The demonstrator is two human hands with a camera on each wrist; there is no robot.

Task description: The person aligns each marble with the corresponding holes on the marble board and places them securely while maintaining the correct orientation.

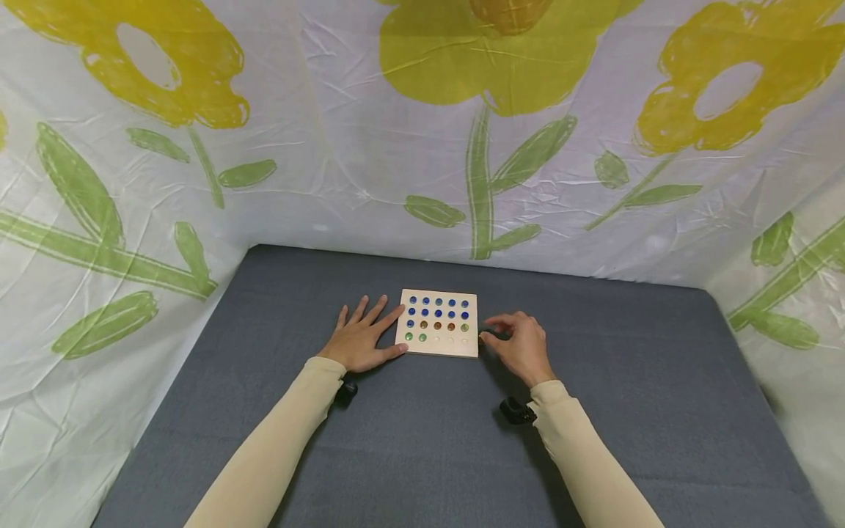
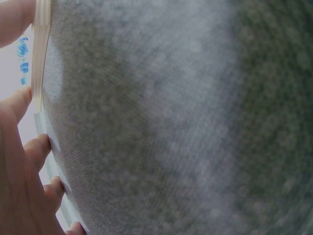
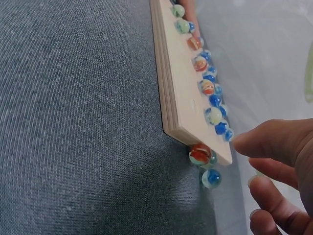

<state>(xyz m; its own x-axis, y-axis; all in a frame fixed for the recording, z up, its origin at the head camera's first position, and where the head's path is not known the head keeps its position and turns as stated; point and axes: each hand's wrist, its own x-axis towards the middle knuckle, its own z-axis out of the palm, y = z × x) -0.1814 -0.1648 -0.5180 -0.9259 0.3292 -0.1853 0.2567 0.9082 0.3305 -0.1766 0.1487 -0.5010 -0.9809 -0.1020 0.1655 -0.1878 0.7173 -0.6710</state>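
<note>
A pale wooden board [image 1: 444,352] lies on the dark table, with rows of glass marbles [image 1: 439,313] sitting on it. Blue marbles fill most of the upper rows; orange and green marbles [image 1: 422,337] are lower down. Spread flat at the board's left side, my left hand [image 1: 356,343] touches that edge with its thumb and index finger. My right hand [image 1: 521,348] hovers by the right edge, thumb and fingers apart and loosely bent. Below its fingertips in the right wrist view, an orange marble [image 3: 199,153], a blue marble [image 3: 212,178] and a partly hidden greenish marble lie loose beside the board.
Dark grey cloth covers the table [image 1: 422,440]. Behind it and at both sides hangs a white curtain [image 1: 330,161] printed with yellow flowers. A few shallow hollows at the board's lower right hold no marble.
</note>
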